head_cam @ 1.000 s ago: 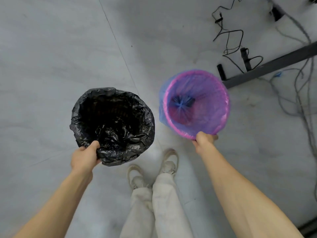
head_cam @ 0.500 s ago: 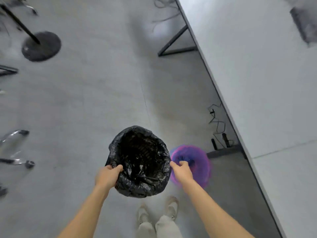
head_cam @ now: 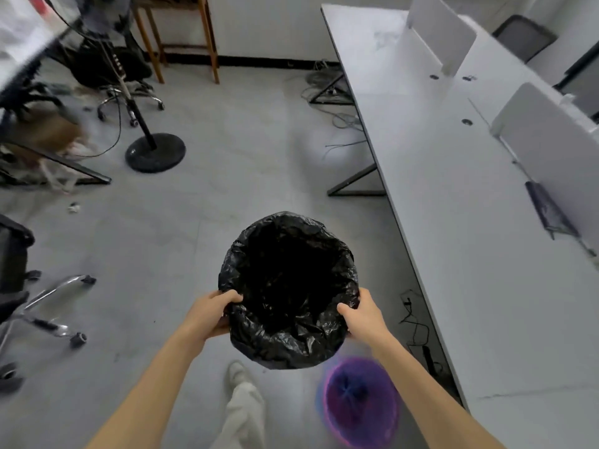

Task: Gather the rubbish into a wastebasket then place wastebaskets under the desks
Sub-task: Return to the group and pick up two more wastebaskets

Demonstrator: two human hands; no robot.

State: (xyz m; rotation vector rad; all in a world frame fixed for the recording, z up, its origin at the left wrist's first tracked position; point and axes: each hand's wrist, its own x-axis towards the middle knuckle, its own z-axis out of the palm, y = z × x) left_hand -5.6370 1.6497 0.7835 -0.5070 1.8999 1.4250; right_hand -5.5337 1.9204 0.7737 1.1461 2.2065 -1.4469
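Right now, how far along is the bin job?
Little looks done: the pink bin sits on the floor beside the desk, not under it. The left hand and right hand grip the black bin. Remaining: floor scraps, then both bins under desks.

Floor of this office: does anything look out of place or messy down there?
Yes. A crumpled white scrap lies loose on the floor at left, more litter is heaped by a desk frame, and cables sprawl under the long desk. The purple-lined wastebasket sits beside that desk, not under it.
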